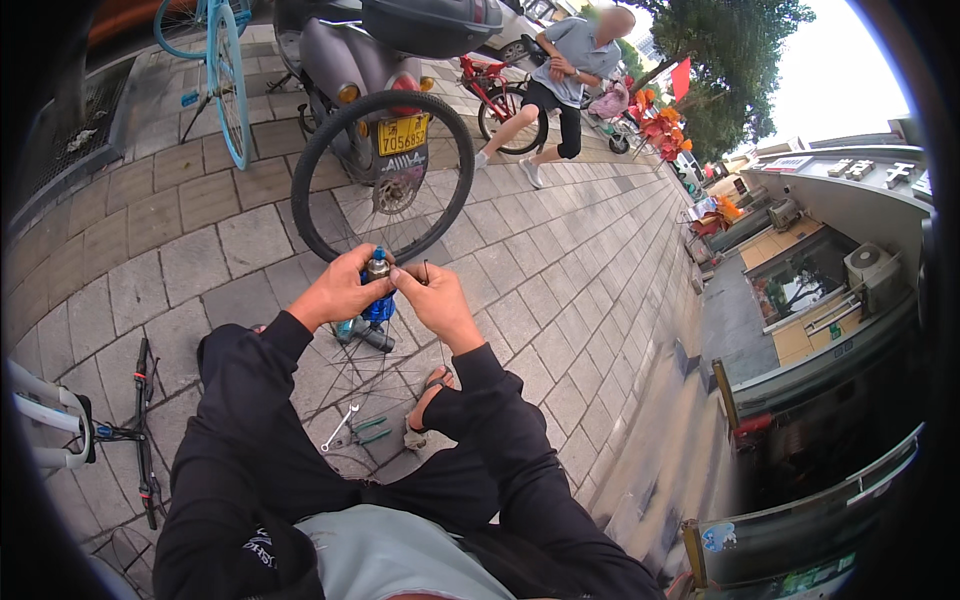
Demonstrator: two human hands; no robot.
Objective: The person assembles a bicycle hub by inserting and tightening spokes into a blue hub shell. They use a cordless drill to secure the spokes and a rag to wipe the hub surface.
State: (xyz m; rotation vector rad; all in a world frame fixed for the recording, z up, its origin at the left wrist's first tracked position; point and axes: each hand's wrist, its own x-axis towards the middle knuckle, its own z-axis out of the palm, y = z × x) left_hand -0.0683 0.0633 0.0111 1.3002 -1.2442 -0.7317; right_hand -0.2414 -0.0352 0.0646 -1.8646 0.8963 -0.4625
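Note:
Between my two hands is a small metal cylinder with a blue end point(378, 262), which looks like a bicycle hub part. My left hand point(345, 290) wraps its fingers and thumb around it. From the other side my right hand point(432, 298) pinches at the same part, and a thin dark piece sticks up by its fingers; I cannot make out what that is. Below the hands stand a blue object point(378, 308) and a dark grey cylinder point(374, 337), partly hidden. Thin wire spokes point(345, 385) spread over the paving. A wrench point(340, 428) and green-handled pliers point(371, 430) lie between my feet.
A bicycle wheel point(300, 205) with a disc rotor leans against a parked scooter point(345, 60). Bicycle handlebars and a fork point(145, 430) are at left, a light blue bicycle point(230, 90) beyond. A person point(580, 70) strides past a red bicycle point(490, 90). Steps and a shopfront rise at right.

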